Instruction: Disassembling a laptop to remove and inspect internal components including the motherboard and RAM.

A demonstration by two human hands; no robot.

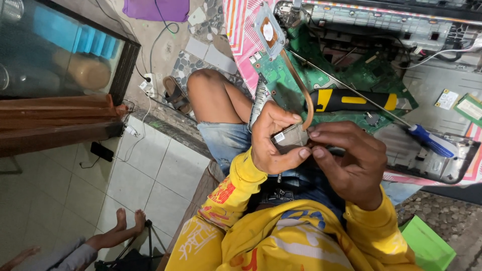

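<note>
My left hand (273, 138) and my right hand (349, 160) meet in front of my chest, both pinching the grey finned end (291, 136) of a laptop cooling part. A curved copper heat pipe (301, 90) runs up from that end to a square metal plate with a copper pad (268, 31). Beyond my hands lies an opened laptop base with its green circuit board (321, 75). On the board rest a black-and-yellow screwdriver (351, 100) and a long thin screwdriver with a blue handle (429, 140).
A patterned pink cloth (241, 35) lies under the laptop. Small loose circuit cards (459, 103) sit at the right. A green box (427, 246) stands at lower right. Another person's feet (125, 223) rest on the tiled floor at lower left. A glass tank (60, 50) stands at upper left.
</note>
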